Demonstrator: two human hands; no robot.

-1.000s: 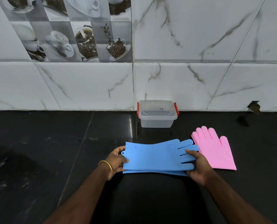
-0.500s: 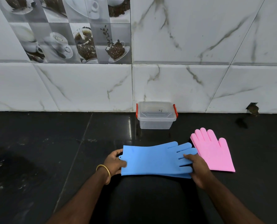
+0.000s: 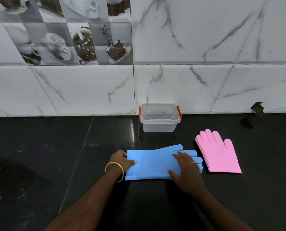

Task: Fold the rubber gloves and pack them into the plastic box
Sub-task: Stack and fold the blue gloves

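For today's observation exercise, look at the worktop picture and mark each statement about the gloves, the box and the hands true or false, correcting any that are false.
1. The blue gloves lie flat on the counter with fingers pointing right. True.
2. The box has its lid off. False: the lid is on, with red clips at both ends.
3. The right hand rests flat on the blue gloves. True.
4. The pink gloves are inside the box. False: they lie on the counter, right of the blue gloves.
5. The left hand holds the cuff end of the blue gloves. True.
6. The box stands at the counter's near edge. False: it stands against the wall.
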